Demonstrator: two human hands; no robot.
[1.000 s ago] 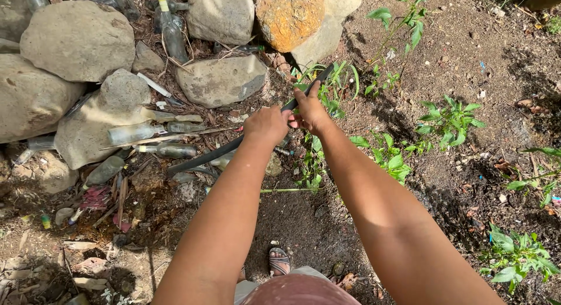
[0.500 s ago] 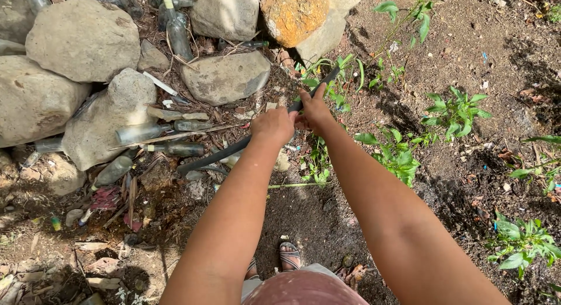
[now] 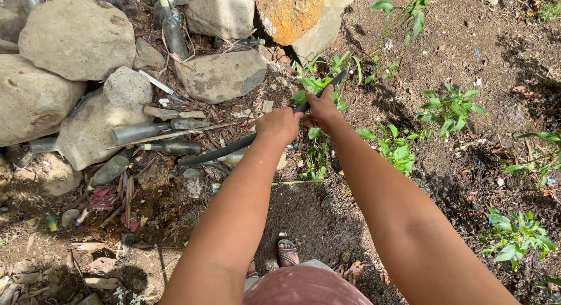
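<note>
Both my arms reach forward over bare soil. My left hand (image 3: 279, 125) is closed around a long, thin, dark object (image 3: 222, 151), a rod or hose that runs from the debris at the lower left up to the right. My right hand (image 3: 321, 108) grips the same object just ahead of the left hand. The object's dark tip (image 3: 338, 79) pokes out among green weeds (image 3: 315, 86). Whether it is a blade or a hose I cannot tell. My sandalled foot (image 3: 287, 252) shows below.
Large grey rocks (image 3: 76, 39) and an orange-stained rock (image 3: 289, 13) stand at the back and left. Several dusty glass bottles (image 3: 137, 131) and dry litter lie between them. Small green plants (image 3: 450, 109) dot the dark soil on the right.
Both hands have stayed clasped on the dark object and have drifted slightly to the right in view. The rocks and bottles have not moved.
</note>
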